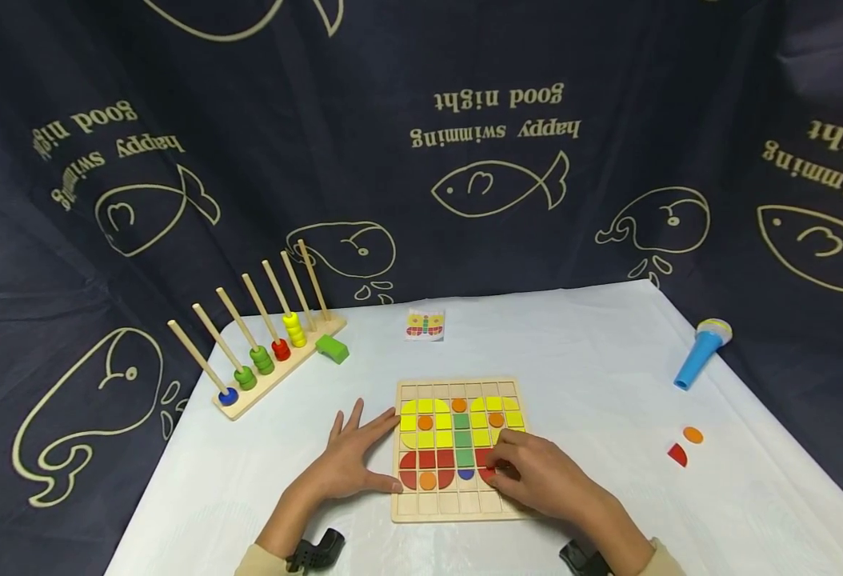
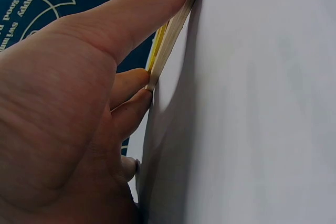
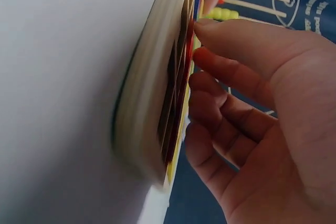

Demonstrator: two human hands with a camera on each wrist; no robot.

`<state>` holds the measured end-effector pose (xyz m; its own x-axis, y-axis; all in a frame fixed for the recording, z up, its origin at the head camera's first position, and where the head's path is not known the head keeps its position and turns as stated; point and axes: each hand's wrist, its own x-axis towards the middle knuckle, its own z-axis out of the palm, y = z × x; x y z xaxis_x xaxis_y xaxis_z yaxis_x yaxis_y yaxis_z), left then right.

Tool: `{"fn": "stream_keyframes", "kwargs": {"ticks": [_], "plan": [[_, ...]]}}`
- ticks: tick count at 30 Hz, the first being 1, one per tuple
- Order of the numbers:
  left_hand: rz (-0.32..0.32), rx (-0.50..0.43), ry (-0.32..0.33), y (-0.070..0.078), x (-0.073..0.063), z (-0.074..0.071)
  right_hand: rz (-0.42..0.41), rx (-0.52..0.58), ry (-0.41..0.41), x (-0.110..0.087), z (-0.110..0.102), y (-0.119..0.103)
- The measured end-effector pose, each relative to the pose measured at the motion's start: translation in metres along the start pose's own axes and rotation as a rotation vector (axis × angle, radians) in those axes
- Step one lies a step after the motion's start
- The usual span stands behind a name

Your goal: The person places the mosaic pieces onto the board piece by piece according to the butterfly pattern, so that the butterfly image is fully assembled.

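A wooden grid board lies on the table, with flat yellow, red, green, orange and blue pieces set in its squares as a butterfly. My left hand is spread at the board's left side, thumb and fingertips touching its edge; the left wrist view shows the thumb along the wooden rim. Over the lower right of the board, my right hand pinches a red quarter-circle piece at the bottom red row with thumb and index finger. Its other fingers are curled and hide part of the right wing.
A loose orange disc and a red quarter-circle lie right of the board. Beyond the board sits a butterfly picture card. At left stand a peg abacus and a green block; a blue toy microphone lies far right.
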<state>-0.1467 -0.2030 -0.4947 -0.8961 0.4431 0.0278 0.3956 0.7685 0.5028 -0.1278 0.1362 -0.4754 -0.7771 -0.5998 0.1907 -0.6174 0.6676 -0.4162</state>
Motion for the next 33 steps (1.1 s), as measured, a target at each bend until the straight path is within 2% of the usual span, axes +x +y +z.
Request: {"fn": "stream_keyframes", "kwargs": {"ticks": [5,14,19,25,30,33], "plan": [[-0.003,0.002,0.002,-0.002,-0.002,0.000,0.071,-0.014,0.027,-0.008,-0.010,0.010],[-0.003,-0.012,0.014,-0.004,-0.002,0.002,0.311,-0.101,0.049,-0.032,-0.033,0.045],[-0.004,-0.014,0.001,-0.002,-0.002,0.001,0.334,-0.118,0.106,-0.053,-0.051,0.069],[-0.007,-0.010,-0.001,-0.001,-0.002,0.001,0.348,-0.064,0.192,-0.080,-0.072,0.099],[-0.004,-0.014,-0.001,-0.001,-0.002,0.000,0.437,-0.050,0.237,-0.101,-0.085,0.125],[-0.006,-0.015,-0.002,-0.001,-0.002,0.000,0.491,-0.053,0.233,-0.111,-0.089,0.139]]}}
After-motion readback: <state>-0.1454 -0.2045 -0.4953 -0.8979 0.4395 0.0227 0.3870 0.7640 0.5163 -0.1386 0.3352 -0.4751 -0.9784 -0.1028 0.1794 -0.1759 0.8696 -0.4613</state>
